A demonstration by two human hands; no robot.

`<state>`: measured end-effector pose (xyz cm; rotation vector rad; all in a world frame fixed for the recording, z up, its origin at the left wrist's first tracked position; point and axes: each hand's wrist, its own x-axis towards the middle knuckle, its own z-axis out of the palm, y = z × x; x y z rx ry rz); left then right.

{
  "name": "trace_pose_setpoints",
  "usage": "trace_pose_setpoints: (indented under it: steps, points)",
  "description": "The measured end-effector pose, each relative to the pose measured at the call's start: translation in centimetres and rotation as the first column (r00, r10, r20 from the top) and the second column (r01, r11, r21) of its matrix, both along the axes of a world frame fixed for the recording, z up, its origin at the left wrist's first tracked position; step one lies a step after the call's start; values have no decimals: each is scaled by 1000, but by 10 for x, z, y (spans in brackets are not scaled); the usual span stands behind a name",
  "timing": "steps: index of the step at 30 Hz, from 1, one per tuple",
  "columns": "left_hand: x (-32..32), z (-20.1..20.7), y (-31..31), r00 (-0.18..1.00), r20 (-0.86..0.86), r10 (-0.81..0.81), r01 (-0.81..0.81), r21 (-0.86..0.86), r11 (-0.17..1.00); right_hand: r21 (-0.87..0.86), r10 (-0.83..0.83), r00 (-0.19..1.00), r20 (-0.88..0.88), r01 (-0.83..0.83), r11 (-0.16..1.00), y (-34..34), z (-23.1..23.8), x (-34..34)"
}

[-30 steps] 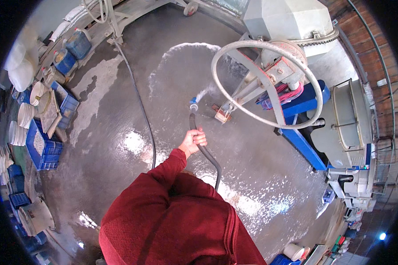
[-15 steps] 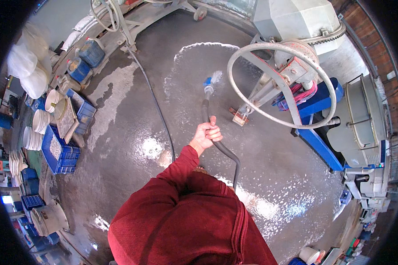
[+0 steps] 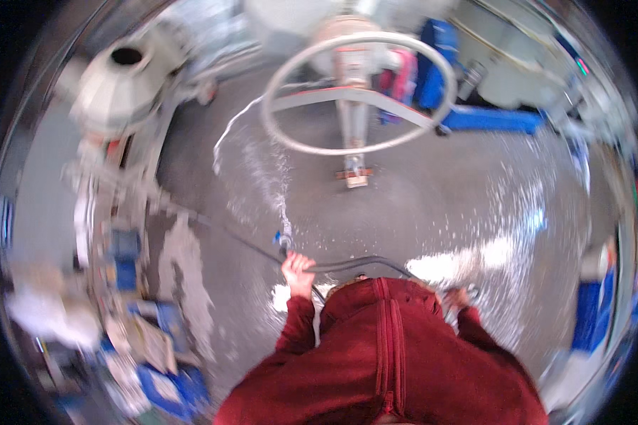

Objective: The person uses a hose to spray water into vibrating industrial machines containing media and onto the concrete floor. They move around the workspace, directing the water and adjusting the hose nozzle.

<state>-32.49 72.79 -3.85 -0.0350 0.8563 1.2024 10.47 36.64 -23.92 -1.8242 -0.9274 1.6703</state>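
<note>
In the head view, my left hand is closed around a dark rubber hose just behind its nozzle. The nozzle has a blue valve handle, and water sprays from it onto the wet grey floor, away from me. From my left hand the hose bends right and goes out of sight behind my red jacket. Low on my right side, my right hand shows beyond the sleeve. Its fingers are smeared and partly dark, so a grip on anything does not show.
A large handwheel on a mixer stand rises ahead, with a blue frame leg to its right. Another mixer drum stands far left. Blue crates and jugs line the left. Another dark hose crosses the floor.
The view has swung right, so the handwheel now stands nearly straight ahead. My left hand and the nozzle are closer to my body. The spray is stronger, and my right hand has come into view.
</note>
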Motion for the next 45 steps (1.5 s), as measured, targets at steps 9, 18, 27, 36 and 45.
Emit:
trace_pose_setpoints:
  steps: [9,18,27,36,45]
  points:
    - [115,-18,-14,552,730,-403,471,126,873,81,-559,697,449,592,802,-14,155,-50]
    - [307,28,-111,59,614,-787,973,141,183,-399,-867,373,331,888,229,-218,140,-119]
    - [483,117,-175,-640,305,-706,768,222,-600,-140,-806,14,592,986,-86,-206,180,-130]
    - [647,283,-256,-433,-257,-864,755,420,-503,-4,-639,-515,571,777,-630,-170,196,-247]
    - [706,370,-322,-860,12,-510,338,761,-553,-40,-417,-847,331,428,-903,39,104,-429]
